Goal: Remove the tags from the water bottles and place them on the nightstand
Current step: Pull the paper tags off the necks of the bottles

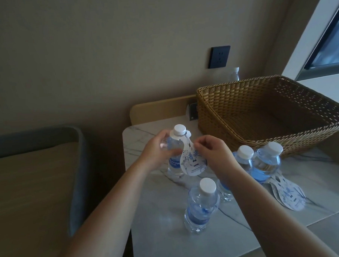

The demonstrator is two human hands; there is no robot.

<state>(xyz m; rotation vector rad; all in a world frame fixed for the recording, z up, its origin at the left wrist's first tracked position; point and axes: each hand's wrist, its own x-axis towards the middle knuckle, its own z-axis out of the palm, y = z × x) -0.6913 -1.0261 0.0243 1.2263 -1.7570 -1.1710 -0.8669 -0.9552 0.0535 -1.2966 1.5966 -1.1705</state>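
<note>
A clear water bottle (174, 147) with a white cap stands on the marble nightstand (169, 235). My left hand (156, 150) grips its body. A white paper tag (191, 162) with blue print hangs from its neck, and my right hand (212, 147) pinches the tag's right edge. Three more capped bottles without tags stand nearby: one in front (202, 204), one behind my right wrist (244, 160), one to the right (267, 163). Loose tags (286, 195) lie flat on the top at the right.
A large empty wicker basket (271, 112) sits at the back right of the nightstand. Another bottle (234, 74) stands behind it near a dark wall socket (219, 57). A bed with a grey frame (30, 173) lies to the left. A window is at the upper right.
</note>
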